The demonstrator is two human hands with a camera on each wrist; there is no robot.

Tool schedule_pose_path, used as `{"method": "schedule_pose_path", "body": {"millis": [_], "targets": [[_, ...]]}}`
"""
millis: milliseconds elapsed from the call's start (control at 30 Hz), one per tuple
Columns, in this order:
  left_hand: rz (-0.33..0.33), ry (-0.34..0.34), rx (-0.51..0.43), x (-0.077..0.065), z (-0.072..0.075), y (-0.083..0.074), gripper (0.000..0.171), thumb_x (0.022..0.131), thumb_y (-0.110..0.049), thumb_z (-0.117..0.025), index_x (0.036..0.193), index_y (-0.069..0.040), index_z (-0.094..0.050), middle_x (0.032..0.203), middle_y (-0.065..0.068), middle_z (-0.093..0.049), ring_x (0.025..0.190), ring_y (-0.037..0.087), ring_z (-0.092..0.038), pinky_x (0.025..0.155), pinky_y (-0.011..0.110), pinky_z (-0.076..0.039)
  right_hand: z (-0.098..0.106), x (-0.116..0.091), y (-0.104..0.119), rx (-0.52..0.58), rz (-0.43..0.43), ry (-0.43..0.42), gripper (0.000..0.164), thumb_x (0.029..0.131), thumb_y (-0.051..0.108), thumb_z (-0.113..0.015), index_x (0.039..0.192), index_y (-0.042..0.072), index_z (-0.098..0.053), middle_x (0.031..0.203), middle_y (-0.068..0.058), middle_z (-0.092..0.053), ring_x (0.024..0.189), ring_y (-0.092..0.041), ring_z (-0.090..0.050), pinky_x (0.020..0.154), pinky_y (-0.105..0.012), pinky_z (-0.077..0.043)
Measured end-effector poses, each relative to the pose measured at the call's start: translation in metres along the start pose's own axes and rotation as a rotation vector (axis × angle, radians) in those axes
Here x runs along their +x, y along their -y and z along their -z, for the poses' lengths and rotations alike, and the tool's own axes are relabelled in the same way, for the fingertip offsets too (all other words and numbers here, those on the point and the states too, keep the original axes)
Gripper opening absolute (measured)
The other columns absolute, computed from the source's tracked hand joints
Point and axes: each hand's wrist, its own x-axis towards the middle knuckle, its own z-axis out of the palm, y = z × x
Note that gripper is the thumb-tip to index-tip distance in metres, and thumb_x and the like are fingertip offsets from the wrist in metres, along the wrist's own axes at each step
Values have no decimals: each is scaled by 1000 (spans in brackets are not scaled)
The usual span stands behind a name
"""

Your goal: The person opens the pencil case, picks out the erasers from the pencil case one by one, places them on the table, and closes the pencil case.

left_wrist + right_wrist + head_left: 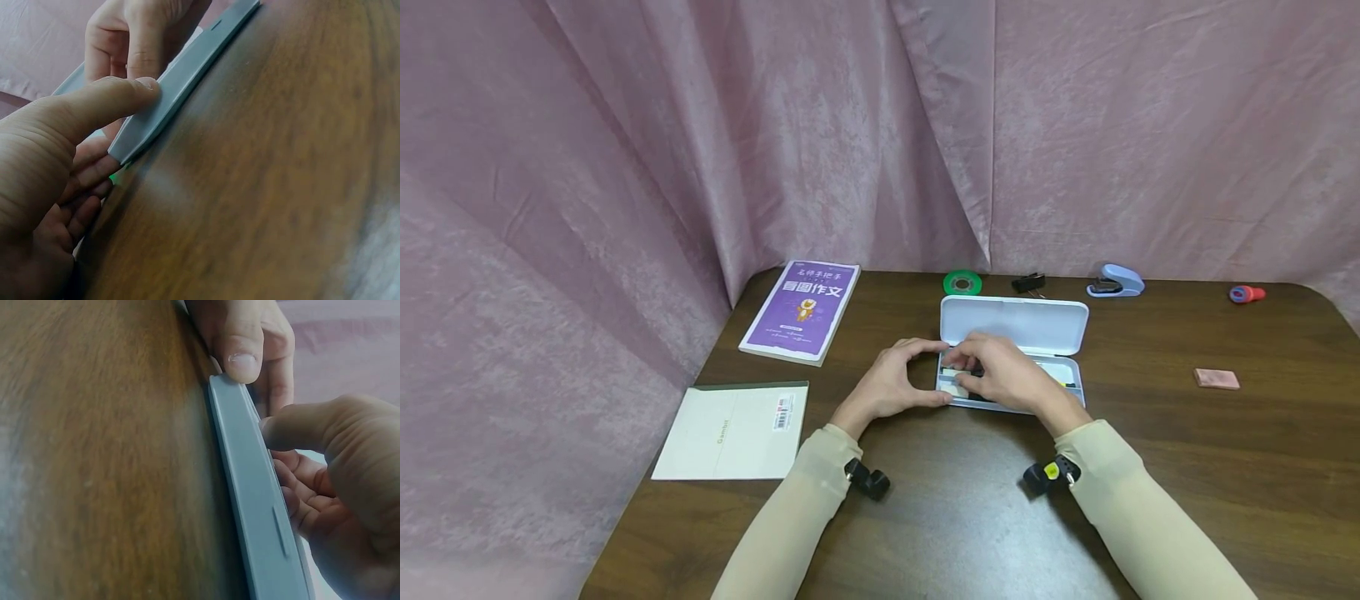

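Observation:
A light blue-grey pencil case (1015, 325) lies with its lid raised toward the back. My left hand (891, 383) holds its left end, thumb at the front edge and fingers at the back; the left wrist view shows that thumb pressed on the case wall (169, 94). My right hand (1003, 371) reaches into the left part with bent fingers, beside a whitish piece (953, 389). In the right wrist view the front wall (250, 481) hides those fingertips, so whether they pinch anything is unclear. A small yellow-and-black item (1066, 384) lies inside at right.
Left on the wooden table lie a purple book (801, 308) and a pale notebook (730, 433). Behind the case are green tape (962, 282), a black binder clip (1028, 283) and a blue stapler (1116, 281). Right are a pink eraser (1217, 379) and a red-and-blue item (1247, 294).

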Motion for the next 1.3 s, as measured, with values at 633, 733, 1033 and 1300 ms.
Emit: {"method": "schedule_pose_path", "body": {"millis": [633,733,1033,1300], "targets": [[5,8,-6,0,1,-1,78,84,-42,-99,153,-28,-67,157,0,-62,153,26,-50,129,51,-40,1,4,1,12,-24,25,25,92,1,-81,117,5,-83,101,1,-74,91,-16,-67,83,-39,-59],[7,9,-8,0,1,-1,78,84,-43,-99,154,-28,-67,157,0,-62,153,25,-50,129,51,-40,2,3,2,3,-22,33,25,93,1,-81,117,6,-84,101,1,-73,91,-15,-67,83,-38,-59],[-18,4,-9,-1,1,-1,77,83,-42,-100,152,-29,-68,154,-2,-64,151,23,-51,127,49,-41,0,3,-14,59,43,49,25,92,3,-78,115,13,-83,96,8,-74,84,-8,-65,73,-30,-55],[-13,3,10,-1,0,-1,78,83,-41,-100,153,-28,-67,155,-2,-64,153,23,-49,129,48,-40,2,2,-9,73,32,55,26,92,2,-76,117,8,-81,93,6,-72,84,-9,-63,74,-31,-55]]}}
